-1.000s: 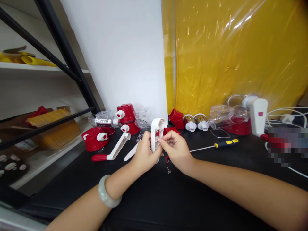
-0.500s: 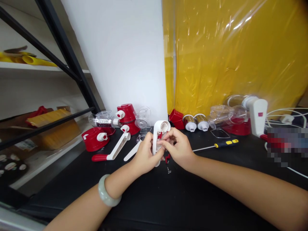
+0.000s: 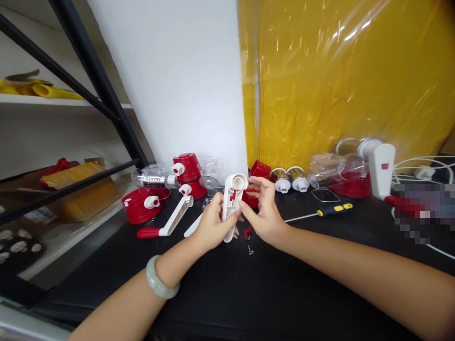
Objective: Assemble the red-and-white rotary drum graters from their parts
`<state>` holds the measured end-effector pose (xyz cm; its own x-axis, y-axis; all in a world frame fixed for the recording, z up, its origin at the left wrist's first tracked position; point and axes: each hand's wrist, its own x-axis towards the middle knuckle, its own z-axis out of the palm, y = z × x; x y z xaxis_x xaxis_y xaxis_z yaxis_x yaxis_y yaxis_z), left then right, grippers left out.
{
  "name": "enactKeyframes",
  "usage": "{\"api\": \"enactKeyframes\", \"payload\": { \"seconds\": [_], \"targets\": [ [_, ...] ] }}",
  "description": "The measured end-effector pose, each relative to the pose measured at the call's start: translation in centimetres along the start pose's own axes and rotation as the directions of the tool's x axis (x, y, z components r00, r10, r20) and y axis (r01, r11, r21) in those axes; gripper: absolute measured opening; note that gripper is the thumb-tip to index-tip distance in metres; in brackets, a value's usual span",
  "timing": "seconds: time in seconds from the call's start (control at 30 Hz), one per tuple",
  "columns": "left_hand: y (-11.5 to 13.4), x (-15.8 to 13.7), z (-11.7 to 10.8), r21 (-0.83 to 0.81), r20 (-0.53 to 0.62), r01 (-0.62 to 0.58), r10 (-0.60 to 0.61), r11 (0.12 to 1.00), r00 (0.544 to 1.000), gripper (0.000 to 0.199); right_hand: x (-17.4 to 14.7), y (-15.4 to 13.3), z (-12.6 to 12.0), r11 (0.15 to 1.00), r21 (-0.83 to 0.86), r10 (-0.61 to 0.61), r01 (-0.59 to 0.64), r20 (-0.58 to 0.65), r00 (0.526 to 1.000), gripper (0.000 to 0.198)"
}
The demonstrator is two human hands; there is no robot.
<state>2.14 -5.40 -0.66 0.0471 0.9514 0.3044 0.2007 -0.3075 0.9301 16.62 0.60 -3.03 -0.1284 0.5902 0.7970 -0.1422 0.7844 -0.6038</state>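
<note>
My left hand [image 3: 215, 222] grips a white plastic handle shell [image 3: 230, 218], its hollow side facing me. Inside it sits a small red piece [image 3: 233, 195]. My right hand [image 3: 265, 210] is beside the shell with fingers spread; its thumb is close to the shell's edge, and whether it touches I cannot tell. Below the hands a second small red piece [image 3: 248, 232] lies on the black table [image 3: 227, 293], with several small screws [image 3: 250, 251] in front of it. A screwdriver [image 3: 334, 210] with a black and yellow handle lies to the right.
At the left lie a white crank handle with red grip [image 3: 174, 220] and a red base [image 3: 140, 207]. Behind are another red base [image 3: 186, 168] and two grater drums [image 3: 297, 180]. An assembled grater [image 3: 382, 170] and white cables stand right. A black-framed shelf [image 3: 117, 113] borders the left.
My right hand has let go of the white shell and opened its fingers beside it. The shell has turned in my left hand, so more of its hollow inside shows.
</note>
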Motion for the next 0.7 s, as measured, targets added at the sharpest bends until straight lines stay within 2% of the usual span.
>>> {"api": "enactKeyframes", "payload": {
  "seconds": [0.2, 0.4, 0.7],
  "targets": [
    [0.25, 0.01, -0.23, 0.029, 0.08, 0.019, -0.022, 0.999, 0.997, 0.035, 0.2, -0.09, -0.01, 0.993, 0.088, 0.066, -0.078, 0.133, 0.989, 0.063],
    [0.2, 0.03, -0.41, 0.107, 0.094, -0.009, -0.001, 0.994, 0.996, 0.033, 0.51, -0.34, -0.11, 0.989, 0.091, 0.108, -0.12, 0.127, 0.986, 0.067],
    [0.35, -0.1, -0.55, 0.221, 0.1, -0.081, 0.06, 0.972, 0.993, 0.028, 0.56, -0.65, -0.16, 0.988, 0.04, 0.145, -0.151, 0.128, 0.981, 0.059]
  ]
}}
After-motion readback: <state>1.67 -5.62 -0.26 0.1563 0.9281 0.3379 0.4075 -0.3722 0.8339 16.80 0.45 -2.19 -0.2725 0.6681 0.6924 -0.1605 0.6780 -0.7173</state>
